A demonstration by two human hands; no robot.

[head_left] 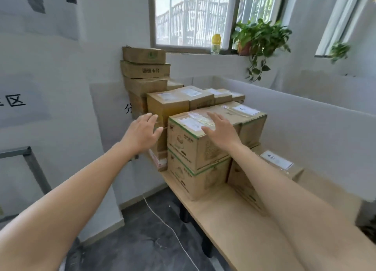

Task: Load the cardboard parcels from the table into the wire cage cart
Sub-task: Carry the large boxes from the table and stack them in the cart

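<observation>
Far left: one corner of a grey metal frame [26, 154], perhaps part of the wire cage cart, though impossible to say from so little. Next, the left hand [142, 130], outstretched, fingers straight and spread, holding nothing, poised in the air just beside the left face of the top parcel [195, 146] and apparently not touching. Behind, a tall stack of flat cartons [145, 71] against the wall, with more labelled parcels [173, 96] packed along the back of the worktop [223, 215]. Centre: the top parcel, green-edged, taped and labelled, sitting square on a matching parcel beneath [195, 181] at the worktop's near-left edge. Over the lid, the right hand [221, 130], likewise flat and spread, gripping nothing; resting on the cardboard or hovering just above, hard to tell. Further right, a low parcel [276, 161] with a white label, close beside the pair. Judged step: reaching in for a pick, lift not begun. Next move: set both palms against opposite sides, squeeze evenly, raise straight up clear of the box below, then carry toward the cart. Worth minding: dragging the under-box off the edge.
</observation>
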